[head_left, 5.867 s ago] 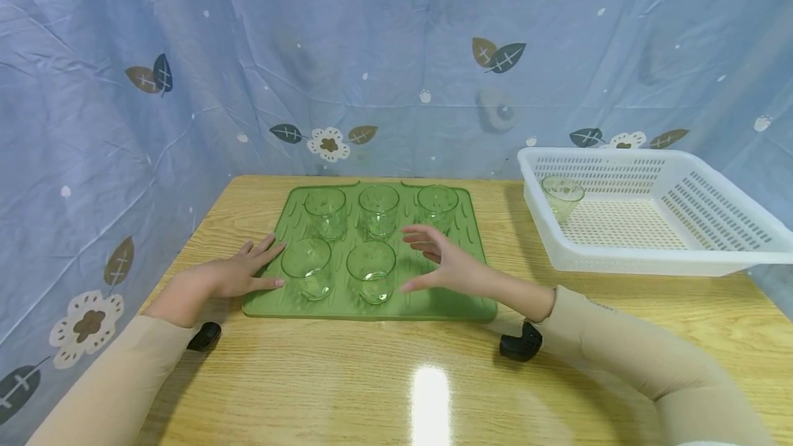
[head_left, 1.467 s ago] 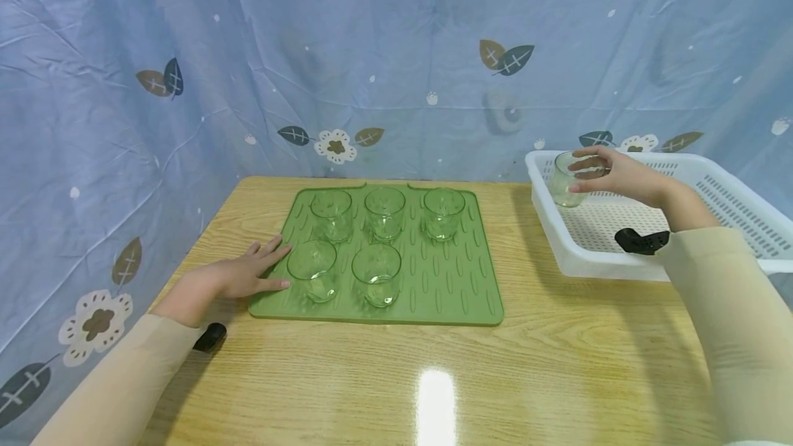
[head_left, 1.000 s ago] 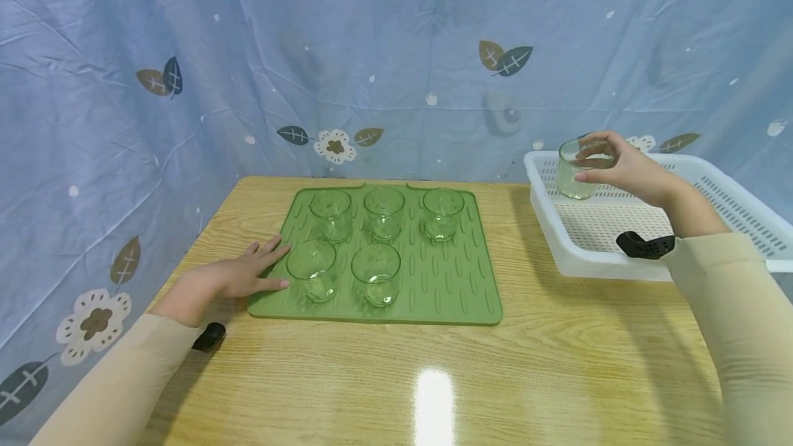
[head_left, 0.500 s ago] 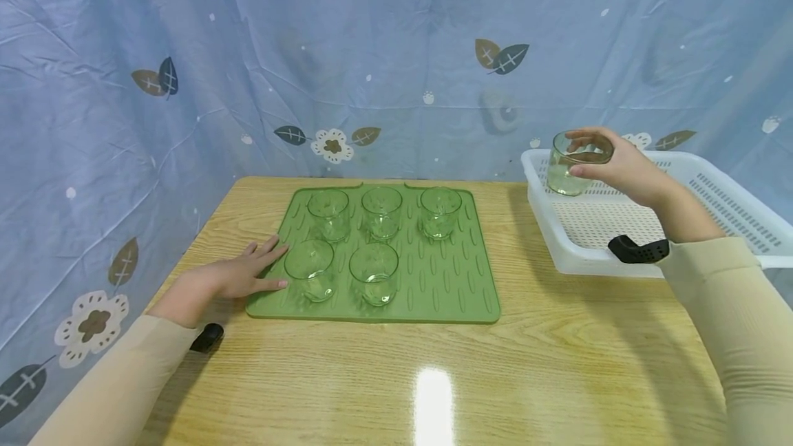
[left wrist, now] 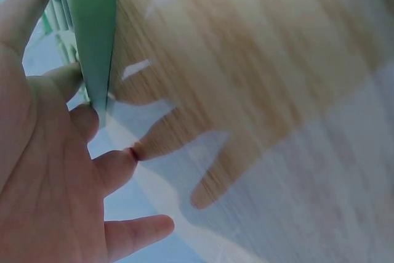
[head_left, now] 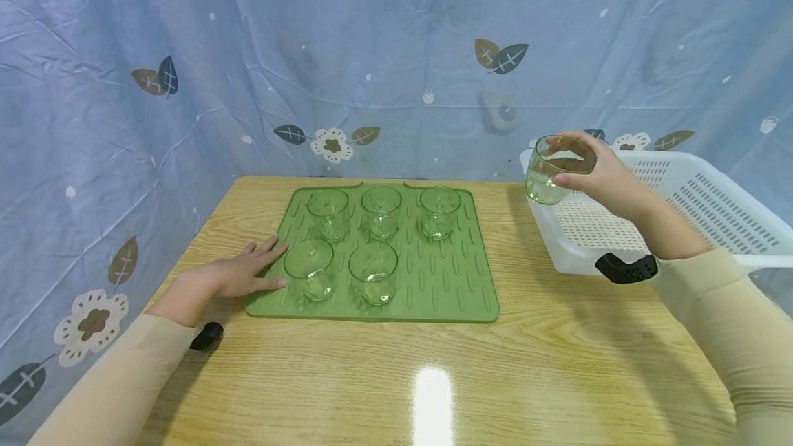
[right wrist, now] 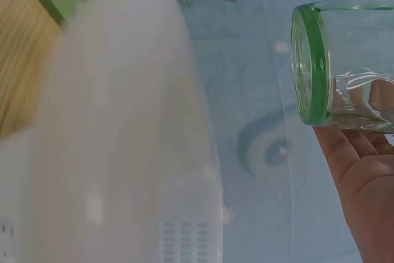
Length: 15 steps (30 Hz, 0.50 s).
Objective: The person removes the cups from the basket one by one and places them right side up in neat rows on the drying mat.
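My right hand grips a clear greenish drinking glass by its upper part, held tilted over the left rim of the white basket. In the right wrist view the glass shows its thick green base, with fingers behind it. On the left, my left hand rests with fingers spread on the left edge of the green ribbed mat. The left wrist view shows that palm against the mat's edge. Several similar glasses stand upright on the mat, the closest to this hand being a front-left glass.
Three glasses form the mat's back row, ending in a right-hand glass; the front row has two, including a middle glass. The mat's front right shows bare ribs. A patterned blue curtain hangs behind the wooden table.
My right hand went from above the mat to the basket, took hold of the glass there, lifted it and brought it left to the rim. The left hand has stayed in place.
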{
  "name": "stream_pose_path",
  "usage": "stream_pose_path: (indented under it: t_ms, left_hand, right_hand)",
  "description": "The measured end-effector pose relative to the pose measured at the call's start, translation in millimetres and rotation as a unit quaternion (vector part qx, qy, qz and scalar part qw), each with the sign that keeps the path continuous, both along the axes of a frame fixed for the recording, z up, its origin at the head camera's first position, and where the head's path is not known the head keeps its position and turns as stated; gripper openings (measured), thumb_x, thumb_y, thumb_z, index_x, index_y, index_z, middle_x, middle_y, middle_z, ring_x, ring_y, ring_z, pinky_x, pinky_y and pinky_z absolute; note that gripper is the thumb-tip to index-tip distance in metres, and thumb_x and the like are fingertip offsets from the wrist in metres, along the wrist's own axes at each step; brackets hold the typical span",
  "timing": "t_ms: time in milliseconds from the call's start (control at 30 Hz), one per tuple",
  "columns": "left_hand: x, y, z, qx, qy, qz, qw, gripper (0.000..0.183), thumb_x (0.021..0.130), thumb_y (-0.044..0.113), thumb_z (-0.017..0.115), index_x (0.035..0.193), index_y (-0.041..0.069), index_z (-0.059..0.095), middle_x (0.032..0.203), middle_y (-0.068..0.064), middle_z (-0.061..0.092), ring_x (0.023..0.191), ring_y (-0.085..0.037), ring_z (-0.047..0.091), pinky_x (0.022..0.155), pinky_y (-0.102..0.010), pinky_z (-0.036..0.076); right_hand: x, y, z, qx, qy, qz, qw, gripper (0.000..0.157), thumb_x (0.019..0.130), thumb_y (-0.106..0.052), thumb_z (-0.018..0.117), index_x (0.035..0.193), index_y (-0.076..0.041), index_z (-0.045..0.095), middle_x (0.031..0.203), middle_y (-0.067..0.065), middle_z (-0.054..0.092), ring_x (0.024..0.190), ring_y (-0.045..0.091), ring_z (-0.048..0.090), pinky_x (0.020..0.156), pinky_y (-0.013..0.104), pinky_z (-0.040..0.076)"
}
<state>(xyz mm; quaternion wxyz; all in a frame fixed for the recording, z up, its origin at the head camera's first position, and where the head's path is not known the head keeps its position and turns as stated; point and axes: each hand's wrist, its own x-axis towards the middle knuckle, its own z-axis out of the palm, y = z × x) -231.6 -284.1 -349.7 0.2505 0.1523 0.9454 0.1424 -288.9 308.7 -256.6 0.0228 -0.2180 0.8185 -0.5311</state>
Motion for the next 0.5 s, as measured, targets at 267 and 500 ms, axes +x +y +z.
stream_pose_path:
  t_ms: [267,500]
  left_hand:
    - [0.5,1.3,2.0,-0.004,-0.005,0.002,1.0,0.094,0.101,0.061,0.054,0.165,0.006,0.013,0.169,-0.023,-0.006,0.147,-0.059,-0.004,0.101,-0.086,0.017]
    - [-0.1,1.9,4.1,-0.006,-0.003,0.0,1.0,0.093,0.101,0.059,0.055,0.165,0.005,0.014,0.169,-0.024,-0.005,0.147,-0.059,-0.003,0.101,-0.085,0.018]
  right_hand:
    - [6.6,-20.5,0.7,-0.05,0.027,0.087,0.995,0.054,0.099,0.009,0.06,0.145,-0.016,0.048,0.131,-0.009,0.063,0.121,0.002,0.058,0.092,0.017,0.051]
    - [11.3,-40.4,2.6,-0.059,0.012,0.114,0.992,0.054,0.099,0.009,0.06,0.146,-0.014,0.048,0.135,-0.003,0.061,0.124,0.007,0.059,0.094,0.021,0.051]
